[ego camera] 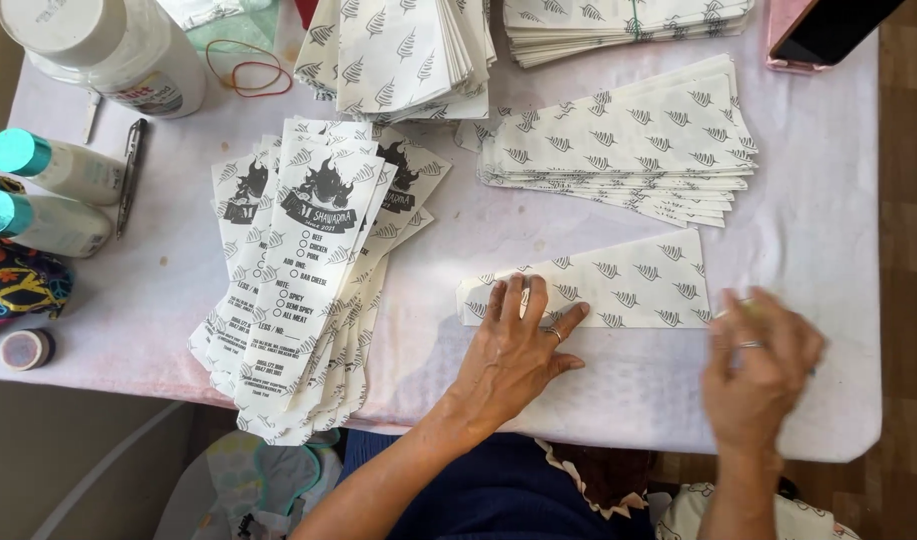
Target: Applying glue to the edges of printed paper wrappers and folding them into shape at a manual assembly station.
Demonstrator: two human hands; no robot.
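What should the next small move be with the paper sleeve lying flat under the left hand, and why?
Probably bring the right hand down onto the sleeve's right end. The left hand presses the patterned paper sleeve flat at its left end only, while the right hand is blurred just off the sleeve's right edge; whether it holds anything cannot be told. The fanned pile of printed sleeves lies close by on the left.

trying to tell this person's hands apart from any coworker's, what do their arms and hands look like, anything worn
Both forearms are bare, with no sleeves, gloves or watch in view. The left hand wears a thin silver-coloured ring on one finger. The right hand is blurred, but a similar band shows on one finger. No markings or bracelets can be seen.
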